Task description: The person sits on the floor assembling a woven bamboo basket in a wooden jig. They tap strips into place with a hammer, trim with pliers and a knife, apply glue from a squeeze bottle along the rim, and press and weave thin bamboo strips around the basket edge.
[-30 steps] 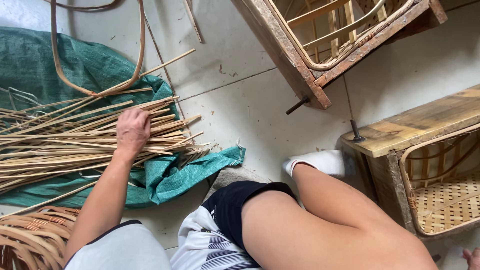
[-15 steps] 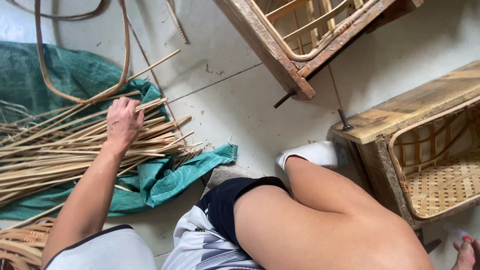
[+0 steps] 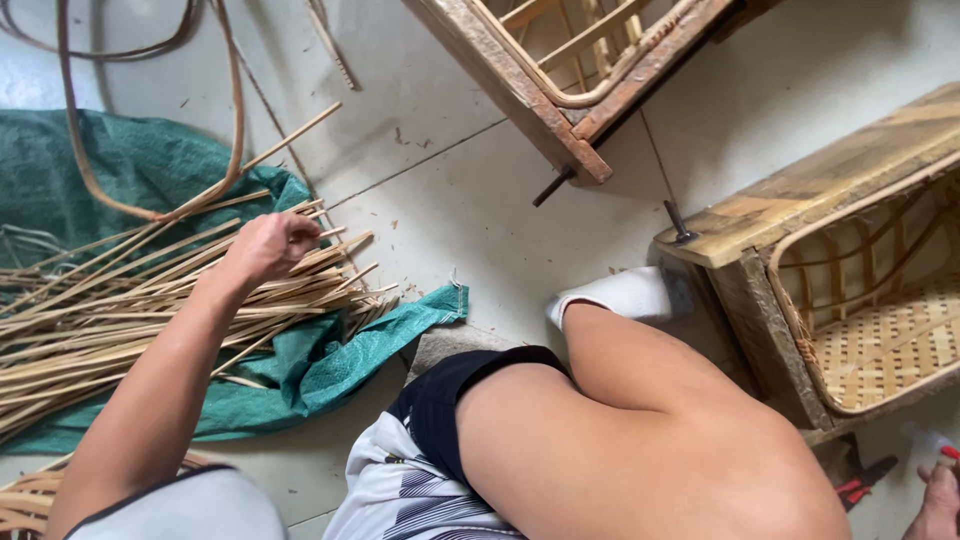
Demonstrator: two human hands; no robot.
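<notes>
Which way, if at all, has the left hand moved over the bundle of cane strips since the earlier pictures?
Yes. The left hand has lifted off the cane strips and closed its fingers, shifting toward the strips' right-hand ends, near the green sheet's edge.

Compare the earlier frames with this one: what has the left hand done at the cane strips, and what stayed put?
The left hand was pressed flat on the pile of cane strips; now it has lifted slightly and curled, apparently pinching a strip's end, though the grip itself is unclear. The green cloth, wooden frames and bent knee stayed put. The right hand remains at the frame's edge.
</notes>
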